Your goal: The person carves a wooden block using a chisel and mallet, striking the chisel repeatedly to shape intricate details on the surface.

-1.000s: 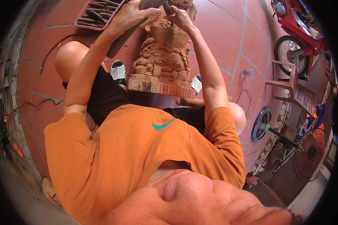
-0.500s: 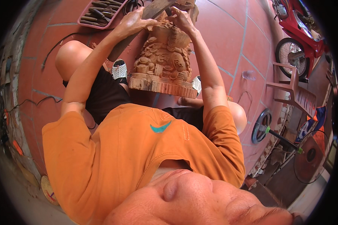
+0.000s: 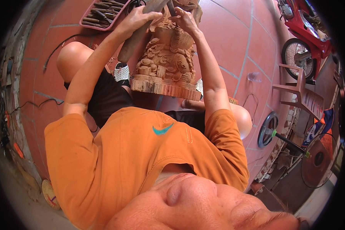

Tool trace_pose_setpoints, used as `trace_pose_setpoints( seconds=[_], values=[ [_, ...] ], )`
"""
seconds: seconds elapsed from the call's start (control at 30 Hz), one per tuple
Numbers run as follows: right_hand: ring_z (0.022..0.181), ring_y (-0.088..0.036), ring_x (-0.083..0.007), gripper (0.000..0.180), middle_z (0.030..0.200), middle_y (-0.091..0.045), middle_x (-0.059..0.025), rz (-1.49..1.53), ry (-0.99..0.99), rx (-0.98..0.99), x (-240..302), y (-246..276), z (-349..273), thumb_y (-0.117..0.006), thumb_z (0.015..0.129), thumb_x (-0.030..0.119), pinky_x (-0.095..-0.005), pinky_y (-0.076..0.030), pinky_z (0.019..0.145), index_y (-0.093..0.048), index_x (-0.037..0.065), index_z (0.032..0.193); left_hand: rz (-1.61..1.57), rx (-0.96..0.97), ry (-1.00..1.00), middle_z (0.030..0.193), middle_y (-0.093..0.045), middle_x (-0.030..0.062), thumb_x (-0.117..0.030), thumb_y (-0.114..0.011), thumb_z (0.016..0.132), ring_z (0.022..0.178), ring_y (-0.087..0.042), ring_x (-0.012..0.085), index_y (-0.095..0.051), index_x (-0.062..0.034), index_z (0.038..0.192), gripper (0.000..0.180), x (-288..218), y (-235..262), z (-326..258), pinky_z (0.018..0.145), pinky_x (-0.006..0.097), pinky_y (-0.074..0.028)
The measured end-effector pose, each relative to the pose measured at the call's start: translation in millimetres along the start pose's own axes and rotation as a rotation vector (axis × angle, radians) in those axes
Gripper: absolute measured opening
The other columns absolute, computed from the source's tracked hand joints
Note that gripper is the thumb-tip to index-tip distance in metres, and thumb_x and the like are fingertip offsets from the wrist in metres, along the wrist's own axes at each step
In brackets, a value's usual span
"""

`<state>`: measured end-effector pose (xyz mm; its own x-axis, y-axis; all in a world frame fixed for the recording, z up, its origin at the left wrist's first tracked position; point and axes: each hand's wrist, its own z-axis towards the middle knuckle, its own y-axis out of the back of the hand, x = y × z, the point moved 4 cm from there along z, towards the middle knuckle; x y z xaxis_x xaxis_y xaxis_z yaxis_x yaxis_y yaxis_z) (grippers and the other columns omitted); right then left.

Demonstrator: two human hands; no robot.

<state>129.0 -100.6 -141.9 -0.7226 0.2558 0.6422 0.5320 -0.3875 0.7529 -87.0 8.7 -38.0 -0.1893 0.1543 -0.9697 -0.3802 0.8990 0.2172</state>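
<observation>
Both arms reach out to the far side, left hand (image 3: 139,19) grasping a long wooden club (image 3: 131,46) that slants back near-left, right hand (image 3: 186,20) gripping a slim dark tool (image 3: 171,7) at the far part of the wood carving (image 3: 165,63), which sits between the legs. The carving's far end is cut off, and I can't make out the tool's tip.

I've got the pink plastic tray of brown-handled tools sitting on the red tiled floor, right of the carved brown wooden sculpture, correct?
Not quite: in the head view, the pink plastic tray of brown-handled tools sits on the red tiled floor, but left of the carved brown wooden sculpture.
</observation>
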Motion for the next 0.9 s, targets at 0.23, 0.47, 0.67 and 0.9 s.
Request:
trace_pose_setpoints(
  seconds=[0.23, 0.47, 0.67, 0.9],
  values=[
    [0.087, -0.074, -0.0203, 0.036, 0.104, -0.075, -0.01, 0.111, -0.007, -0.006, 3, 6, -4, -0.075, 0.089, 0.02, -0.0359, -0.056, 0.079, -0.064, 0.012, 0.122, 0.029, -0.204, -0.085, 0.08, -0.061, 0.0036, -0.046, -0.071, 0.091, 0.058, -0.06, 0.0103, -0.061, -0.0025, 0.113, 0.049, -11, 3, -3, 0.05, 0.025, -0.049],
    [0.083, -0.074, -0.0222, 0.035, 0.1, -0.075, -0.0119, 0.221, 0.03, -0.072, -8, 4, -6, -0.076, 0.088, 0.019, -0.0375, -0.056, 0.075, -0.063, 0.009, 0.119, -0.032, 0.034, -0.018, 0.079, -0.06, 0.0013, -0.045, -0.07, 0.092, 0.058, -0.058, 0.0074, -0.062, -0.0034, 0.114, 0.048, 0, -5, 2, 0.05, 0.023, -0.049],
    [0.091, -0.072, -0.0184, 0.027, 0.102, -0.071, -0.0097, 0.35, -0.092, -0.072, -38, 18, -10, -0.07, 0.094, 0.012, -0.0322, -0.059, 0.076, -0.059, 0.005, 0.118, -0.028, -0.009, -0.014, 0.079, -0.059, 0.0007, -0.045, -0.071, 0.092, 0.06, -0.058, 0.0063, -0.062, -0.0043, 0.116, 0.048, 2, 1, 3, 0.052, 0.022, -0.049],
    [0.089, -0.073, -0.0179, 0.03, 0.099, -0.071, -0.0085, 0.315, -0.029, -0.081, -28, 12, -8, -0.071, 0.094, 0.009, -0.0309, -0.059, 0.074, -0.059, 0.004, 0.121, -0.206, 0.099, -0.058, 0.093, -0.065, 0.002, -0.028, -0.07, 0.094, 0.078, -0.061, 0.0092, -0.062, -0.0021, 0.12, 0.038, -16, -4, 2, 0.069, 0.026, -0.051]
  ],
)
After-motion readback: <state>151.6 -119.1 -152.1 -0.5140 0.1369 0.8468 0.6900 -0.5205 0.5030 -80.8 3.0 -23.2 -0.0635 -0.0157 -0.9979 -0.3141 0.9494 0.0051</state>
